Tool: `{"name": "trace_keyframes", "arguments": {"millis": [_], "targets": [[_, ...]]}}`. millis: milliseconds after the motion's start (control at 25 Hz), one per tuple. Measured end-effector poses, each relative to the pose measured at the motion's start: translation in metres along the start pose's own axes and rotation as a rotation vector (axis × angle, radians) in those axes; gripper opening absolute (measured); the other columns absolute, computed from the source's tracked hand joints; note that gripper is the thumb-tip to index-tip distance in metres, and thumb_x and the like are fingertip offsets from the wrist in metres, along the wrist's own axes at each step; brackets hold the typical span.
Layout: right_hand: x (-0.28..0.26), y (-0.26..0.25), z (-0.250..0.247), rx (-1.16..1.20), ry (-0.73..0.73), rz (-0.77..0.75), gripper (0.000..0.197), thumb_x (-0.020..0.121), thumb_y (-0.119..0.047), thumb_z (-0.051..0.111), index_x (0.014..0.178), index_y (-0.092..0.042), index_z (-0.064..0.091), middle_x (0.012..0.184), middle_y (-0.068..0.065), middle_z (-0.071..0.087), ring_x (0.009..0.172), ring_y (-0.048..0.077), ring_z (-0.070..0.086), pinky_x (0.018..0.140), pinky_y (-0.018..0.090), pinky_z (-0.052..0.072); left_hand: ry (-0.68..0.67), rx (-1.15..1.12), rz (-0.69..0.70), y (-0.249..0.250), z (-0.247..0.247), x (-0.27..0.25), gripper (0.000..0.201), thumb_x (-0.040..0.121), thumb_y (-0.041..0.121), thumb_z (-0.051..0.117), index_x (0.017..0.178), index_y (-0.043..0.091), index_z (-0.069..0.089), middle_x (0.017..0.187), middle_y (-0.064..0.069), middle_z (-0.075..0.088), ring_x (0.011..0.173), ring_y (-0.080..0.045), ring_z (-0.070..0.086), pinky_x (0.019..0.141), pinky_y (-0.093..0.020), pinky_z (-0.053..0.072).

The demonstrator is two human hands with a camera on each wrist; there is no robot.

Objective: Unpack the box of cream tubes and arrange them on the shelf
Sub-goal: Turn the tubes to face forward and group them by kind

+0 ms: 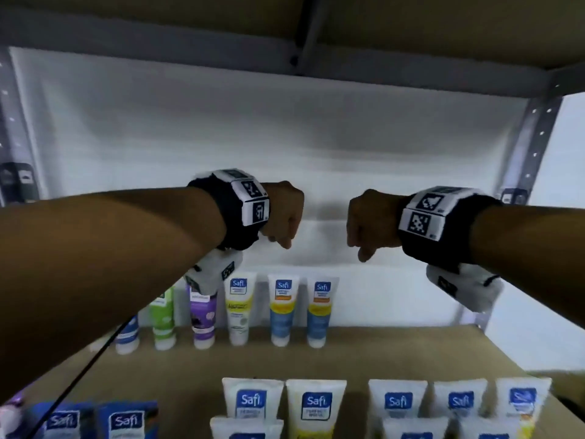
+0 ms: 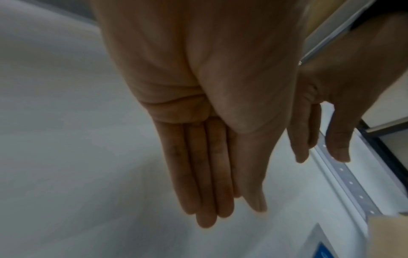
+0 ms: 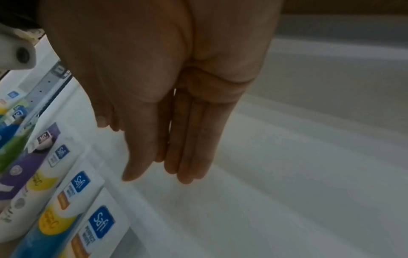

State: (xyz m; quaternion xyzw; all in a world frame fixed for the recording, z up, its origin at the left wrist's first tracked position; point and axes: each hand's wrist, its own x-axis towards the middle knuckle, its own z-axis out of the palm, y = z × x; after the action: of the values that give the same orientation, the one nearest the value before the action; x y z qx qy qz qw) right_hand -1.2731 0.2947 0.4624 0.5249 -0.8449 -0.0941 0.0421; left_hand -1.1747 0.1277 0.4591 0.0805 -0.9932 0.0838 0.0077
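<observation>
My two hands hover side by side above the shelf, a small gap between them. The left hand [image 1: 281, 213] [image 2: 209, 157] and the right hand [image 1: 370, 223] [image 3: 176, 122] both have straight fingers pressed together and hold nothing. Below them a back row of cream tubes [image 1: 282, 308] stands cap-down against the white back wall: blue, green [image 1: 163, 315], purple [image 1: 204, 312] and three white, yellow and blue Safi tubes [image 3: 101, 221]. More Safi tubes [image 1: 316, 403] stand in rows at the shelf's front. No box is in view.
The brown shelf board [image 1: 380, 353] shows bare between the back row and the front rows and at the back right. An upper shelf [image 1: 411, 26] hangs overhead. Perforated metal uprights [image 1: 535, 137] frame the sides. Dark blue tubes [image 1: 125, 419] stand at the front left.
</observation>
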Motion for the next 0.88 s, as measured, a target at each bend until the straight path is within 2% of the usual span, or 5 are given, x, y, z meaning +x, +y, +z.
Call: {"name": "trace_keyframes", "arguments": {"millis": [120,240,440,600,880], "targets": [[0.037,-0.006,0.021,0.02,-0.054,-0.052,0.035,0.073,-0.019,0.082,0.107,-0.012,0.074,0.103,0.002,0.073,0.096,0.013,0.066,0.082,0.02,0.05,-0.144,0.035,0.016,0.003,0.024,0.029,0.025,0.077,0.029,0.078,0.091,0.008,0.076,0.07,0.0,0.071,0.046,0.003,0.059,0.046,-0.004,0.046],[0.065,-0.012,0.045,0.015,-0.116,-0.1,0.035,0.071,-0.022,0.083,0.104,-0.013,0.075,0.098,0.004,0.074,0.093,0.018,0.069,0.078,0.022,0.055,-0.265,-0.004,0.016,0.001,0.041,0.047,0.027,0.076,0.023,0.08,0.093,0.003,0.075,0.059,0.003,0.067,0.04,0.003,0.056,0.043,-0.006,0.045],[0.077,-0.023,0.064,0.003,-0.18,-0.172,0.024,0.075,-0.012,0.079,0.097,-0.003,0.075,0.075,0.005,0.067,0.04,-0.003,0.053,0.04,0.002,0.036,-0.277,0.095,0.136,0.002,0.069,0.048,0.019,0.078,0.018,0.078,0.07,0.007,0.065,0.039,0.009,0.05,0.034,0.008,0.046,0.039,0.0,0.032],[0.068,-0.032,0.057,-0.069,-0.164,-0.179,0.025,0.08,-0.011,0.076,0.103,-0.003,0.073,0.095,0.009,0.071,0.035,-0.019,0.044,0.044,-0.002,0.036,-0.211,0.13,0.159,0.003,0.068,0.039,0.02,0.081,0.019,0.075,0.082,0.002,0.066,0.059,0.0,0.054,0.046,0.002,0.05,0.046,0.001,0.034],[0.012,-0.029,-0.006,0.0,0.003,-0.114,0.026,0.076,-0.008,0.078,0.101,-0.001,0.074,0.096,0.012,0.073,0.036,-0.015,0.047,0.044,0.0,0.037,-0.054,0.091,0.106,0.023,-0.005,-0.004,0.029,0.079,0.023,0.076,0.101,0.004,0.073,0.095,-0.008,0.073,0.081,-0.013,0.061,0.051,-0.005,0.038]]}}
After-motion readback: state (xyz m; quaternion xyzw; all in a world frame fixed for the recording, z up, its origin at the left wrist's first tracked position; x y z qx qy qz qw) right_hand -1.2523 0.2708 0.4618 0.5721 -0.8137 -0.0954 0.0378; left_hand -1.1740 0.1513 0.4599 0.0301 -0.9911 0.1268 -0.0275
